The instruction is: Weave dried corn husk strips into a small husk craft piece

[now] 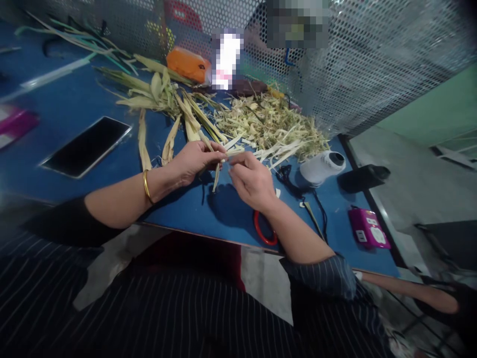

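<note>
My left hand (192, 161) is closed in a pinch on a narrow strip of dry corn husk (216, 179), whose end hangs below the fingertips. Just to its right, my right hand (253, 180) is curled, thumb and fingers pressed together. Whatever those fingers hold is too small to make out. Both hands are above the blue table (223, 219), fingertips nearly meeting. Behind them lie whole pale husks (158, 92) and a heap of shredded husk (268, 122). A red ring-shaped handle (265, 231) shows partly beneath my right wrist.
A phone (87, 146) lies at left, an orange packet (188, 64) behind the husks. To the right are a white thread cone (320, 169), a black cone (363, 178) and a magenta device (368, 228). Perforated metal mesh (357, 64) borders the back. Another person's arm (410, 288) shows at right.
</note>
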A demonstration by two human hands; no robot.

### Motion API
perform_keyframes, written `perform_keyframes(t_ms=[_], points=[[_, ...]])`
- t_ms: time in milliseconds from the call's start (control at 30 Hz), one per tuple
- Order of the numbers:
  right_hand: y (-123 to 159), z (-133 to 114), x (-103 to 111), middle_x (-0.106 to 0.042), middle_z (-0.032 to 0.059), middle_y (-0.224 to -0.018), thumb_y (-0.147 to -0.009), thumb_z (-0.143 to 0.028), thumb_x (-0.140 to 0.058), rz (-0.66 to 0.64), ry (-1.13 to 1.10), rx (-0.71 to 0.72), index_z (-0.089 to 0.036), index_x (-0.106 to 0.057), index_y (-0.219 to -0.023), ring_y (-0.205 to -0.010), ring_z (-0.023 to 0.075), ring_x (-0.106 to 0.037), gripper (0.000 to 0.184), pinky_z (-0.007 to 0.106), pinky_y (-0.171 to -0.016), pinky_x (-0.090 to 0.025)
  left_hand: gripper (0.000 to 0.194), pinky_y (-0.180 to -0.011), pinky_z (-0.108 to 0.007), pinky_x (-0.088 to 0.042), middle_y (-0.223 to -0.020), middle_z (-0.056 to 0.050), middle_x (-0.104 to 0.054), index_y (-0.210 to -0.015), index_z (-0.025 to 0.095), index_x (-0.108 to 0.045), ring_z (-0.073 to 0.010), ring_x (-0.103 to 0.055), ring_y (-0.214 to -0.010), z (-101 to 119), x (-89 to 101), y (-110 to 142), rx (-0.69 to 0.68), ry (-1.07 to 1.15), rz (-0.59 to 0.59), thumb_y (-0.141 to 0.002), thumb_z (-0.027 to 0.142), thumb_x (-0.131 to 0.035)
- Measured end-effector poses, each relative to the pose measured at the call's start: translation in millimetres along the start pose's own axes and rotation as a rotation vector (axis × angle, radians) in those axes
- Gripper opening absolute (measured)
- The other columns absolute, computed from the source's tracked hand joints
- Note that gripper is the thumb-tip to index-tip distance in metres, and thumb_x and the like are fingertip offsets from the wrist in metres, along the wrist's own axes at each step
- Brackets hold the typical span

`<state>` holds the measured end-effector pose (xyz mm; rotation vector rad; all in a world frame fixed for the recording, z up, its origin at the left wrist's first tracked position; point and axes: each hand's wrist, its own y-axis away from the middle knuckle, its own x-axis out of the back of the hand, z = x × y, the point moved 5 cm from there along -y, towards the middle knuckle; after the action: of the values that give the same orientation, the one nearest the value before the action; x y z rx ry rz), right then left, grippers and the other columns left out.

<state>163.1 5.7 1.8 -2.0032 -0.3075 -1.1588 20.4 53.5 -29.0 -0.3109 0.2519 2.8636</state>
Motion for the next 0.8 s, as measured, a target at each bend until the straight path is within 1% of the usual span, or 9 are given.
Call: perform_keyframes(t_ms=[100, 167, 267, 333, 400, 467, 533, 667, 800], points=[[0, -6, 3, -0.064, 0.0099, -0.107, -0.095, -0.022, -0.043, 0.055, -0.040, 0.089, -0.021, -0.057, -0.080, -0.090, 0.0171, -0.060, 0.021, 0.032, -0.078, -0.047, 0.014, -0.060, -0.023, -0.046, -0.062, 0.000, -0.062, -0.076, 0.011, -0.066, -0.0088, -0.057, -0.056, -3, -1.5, 0, 0.031, 0.019, 0.012, -0.066, 0.013, -0.076], [-1, -7, 0, -0.065, 0.0090, -0.100, -0.096, -0.021, -0.040, 0.014, -0.123, 0.134, -0.021, -0.057, -0.084, -0.091, 0.0167, -0.061, 0.021, 0.031, -0.079, -0.049, 0.013, -0.058, -0.023, -0.045, -0.061, 0.000, -0.062, -0.075, 0.011, -0.066, -0.0087, -0.056, -0.055, -6, -1.9, 1, 0.035, -0.014, 0.031, -0.066, 0.012, -0.075], [-2, -9, -4, -0.064, 0.0081, -0.091, -0.097, -0.022, -0.037, -0.057, -0.211, 0.162, -0.020, -0.055, -0.083, -0.085, 0.0158, -0.060, 0.023, 0.030, -0.076, -0.050, 0.011, -0.057, -0.023, -0.044, -0.060, 0.000, -0.062, -0.075, 0.011, -0.067, -0.0088, -0.055, -0.055, -7, -2.8, 3, 0.015, -0.117, 0.038, -0.066, 0.013, -0.074], [-2, -7, -1, -0.064, 0.0081, -0.091, -0.098, -0.025, -0.037, -0.047, -0.277, 0.113, -0.021, -0.055, -0.082, -0.084, 0.0152, -0.060, 0.025, 0.030, -0.077, -0.050, 0.014, -0.058, -0.023, -0.045, -0.061, 0.000, -0.063, -0.079, 0.011, -0.068, -0.0096, -0.056, -0.056, -4, -2.9, 5, -0.020, -0.197, 0.035, -0.066, 0.014, -0.074], [-3, -3, 6, -0.064, 0.0081, -0.094, -0.099, -0.029, -0.037, 0.017, -0.337, 0.011, -0.021, -0.056, -0.081, -0.088, 0.0154, -0.061, 0.027, 0.031, -0.081, -0.050, 0.023, -0.061, -0.025, -0.047, -0.063, -0.001, -0.065, -0.086, 0.011, -0.067, -0.0113, -0.059, -0.059, 0, -2.8, 6, -0.039, -0.243, 0.014, -0.066, 0.017, -0.077], [-3, 3, 13, -0.064, 0.0076, -0.097, -0.099, -0.034, -0.040, 0.078, -0.372, -0.097, -0.022, -0.058, -0.079, -0.092, 0.0167, -0.061, 0.030, 0.034, -0.086, -0.049, 0.030, -0.063, -0.027, -0.049, -0.064, -0.002, -0.067, -0.090, 0.012, -0.065, -0.0131, -0.062, -0.060, 3, -3.7, 8, -0.034, -0.273, -0.039, -0.065, 0.021, -0.080], [-3, 9, 17, -0.064, 0.0069, -0.097, -0.097, -0.039, -0.044, 0.106, -0.400, -0.173, -0.022, -0.061, -0.077, -0.094, 0.0185, -0.060, 0.031, 0.037, -0.089, -0.048, 0.031, -0.063, -0.028, -0.050, -0.063, -0.003, -0.067, -0.089, 0.012, -0.064, -0.0143, -0.063, -0.060, 4, -5.6, 10, -0.023, -0.314, -0.099, -0.065, 0.022, -0.080], [-6, 21, 14, -0.063, 0.0051, -0.092, -0.093, -0.043, -0.052, 0.091, -0.519, -0.258, -0.022, -0.065, -0.073, -0.096, 0.0196, -0.058, 0.031, 0.039, -0.092, -0.045, 0.027, -0.062, -0.028, -0.049, -0.062, -0.002, -0.067, -0.081, 0.015, -0.061, -0.0145, -0.064, -0.060, 1, -12.2, 12, -0.021, -0.387, -0.228, -0.061, 0.017, -0.080], [-6, 37, 1, -0.063, 0.0029, -0.078, -0.091, -0.035, -0.052, 0.021, -0.594, -0.356, -0.020, -0.064, -0.069, -0.083, 0.0168, -0.058, 0.029, 0.034, -0.085, -0.045, 0.025, -0.058, -0.025, -0.045, -0.063, -0.001, -0.067, -0.078, 0.015, -0.062, -0.0138, -0.062, -0.060, 1, -19.6, 16, -0.067, -0.479, -0.352, -0.062, 0.021, -0.080]])
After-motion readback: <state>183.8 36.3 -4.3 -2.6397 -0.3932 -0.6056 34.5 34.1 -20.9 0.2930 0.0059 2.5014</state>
